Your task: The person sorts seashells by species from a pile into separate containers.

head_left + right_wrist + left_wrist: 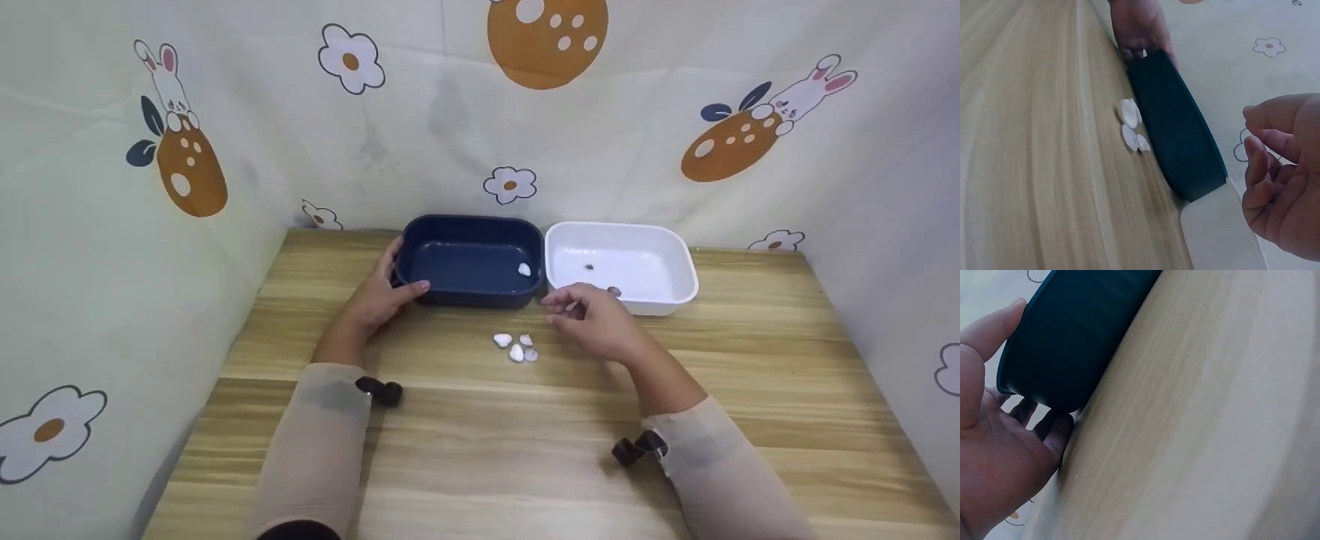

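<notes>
My left hand (373, 300) holds the left end of a dark blue tub (472, 296), thumb at the rim and fingers around the side. Inside that tub, near its right end, lies one white seashell (524, 269). My right hand (600, 322) hovers by the front left corner of a white tub (686, 281), fingers loosely bent; the right wrist view shows nothing between thumb and fingers. Two small brownish pieces, one by the back (589, 267) and one nearer the front (614, 292), lie in the white tub. Several whitish shells (1127, 112) form a small group before the blue tub.
Both tubs stand side by side at the back of the wood-grain table (480, 450), close to a patterned cloth backdrop (420, 135). Cloth also rises along the left and right sides. Small dark devices (386, 391) are strapped to both sleeved forearms.
</notes>
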Motion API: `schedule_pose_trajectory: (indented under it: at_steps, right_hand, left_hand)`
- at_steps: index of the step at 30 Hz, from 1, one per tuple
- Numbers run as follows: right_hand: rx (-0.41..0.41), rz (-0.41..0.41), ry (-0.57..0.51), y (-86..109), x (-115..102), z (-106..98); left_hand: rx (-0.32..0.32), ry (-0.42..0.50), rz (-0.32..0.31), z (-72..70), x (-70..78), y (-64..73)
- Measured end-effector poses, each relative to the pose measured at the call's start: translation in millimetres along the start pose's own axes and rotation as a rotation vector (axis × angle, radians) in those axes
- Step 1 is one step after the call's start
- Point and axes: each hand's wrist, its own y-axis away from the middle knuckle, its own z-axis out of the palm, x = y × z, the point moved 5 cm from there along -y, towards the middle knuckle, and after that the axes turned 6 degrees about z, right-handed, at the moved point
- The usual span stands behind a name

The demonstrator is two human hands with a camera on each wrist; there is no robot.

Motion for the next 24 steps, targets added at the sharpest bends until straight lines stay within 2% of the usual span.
schedule_pose_trajectory:
  at_steps: [5, 13, 18, 24]
  right_hand:
    - [-0.041, -0.004, 0.006, -2.4, 4.6, 9.1]
    - [-0.158, -0.003, 0.043, -5.1, 15.0, 29.2]
    - [-0.211, -0.008, 0.059, -5.0, 20.0, 40.4]
    - [-0.26, -0.054, 0.081, -4.8, 24.5, 48.7]
  left_hand:
    - [0.004, 0.003, 0.002, -0.9, 0.0, 0.5]
    - [-0.008, 0.045, 0.008, 0.7, -0.7, -1.2]
    - [-0.002, 0.038, 0.009, 0.9, -0.9, -1.4]
    - [-0.007, 0.038, 0.009, 0.8, -0.8, -1.9]
